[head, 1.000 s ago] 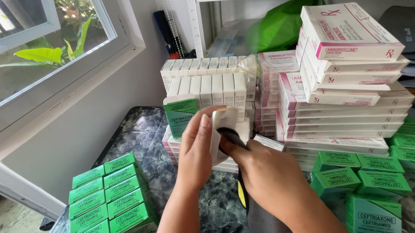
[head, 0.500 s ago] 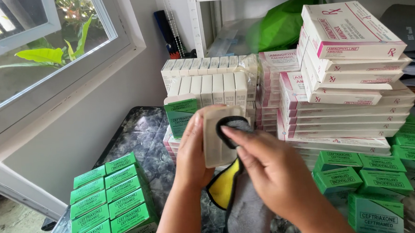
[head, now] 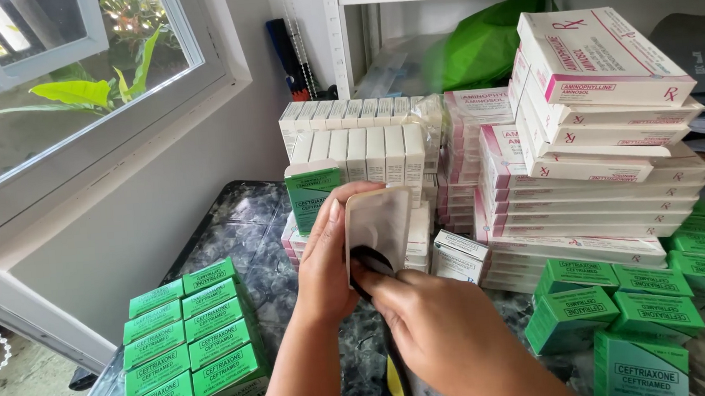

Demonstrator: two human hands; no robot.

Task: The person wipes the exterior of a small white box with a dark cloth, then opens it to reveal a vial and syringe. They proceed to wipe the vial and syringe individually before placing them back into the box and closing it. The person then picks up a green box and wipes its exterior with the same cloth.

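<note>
Up in front of the stacked boxes, the left hand has its fingers clamped on a small pale box to keep it steady while the right hand presses a grey cloth against it

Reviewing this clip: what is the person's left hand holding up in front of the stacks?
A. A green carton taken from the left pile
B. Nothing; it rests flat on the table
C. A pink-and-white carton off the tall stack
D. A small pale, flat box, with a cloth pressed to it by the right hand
D: the left hand grips the pale box upright, while the right hand presses a dark-edged cloth against its lower face.
</note>
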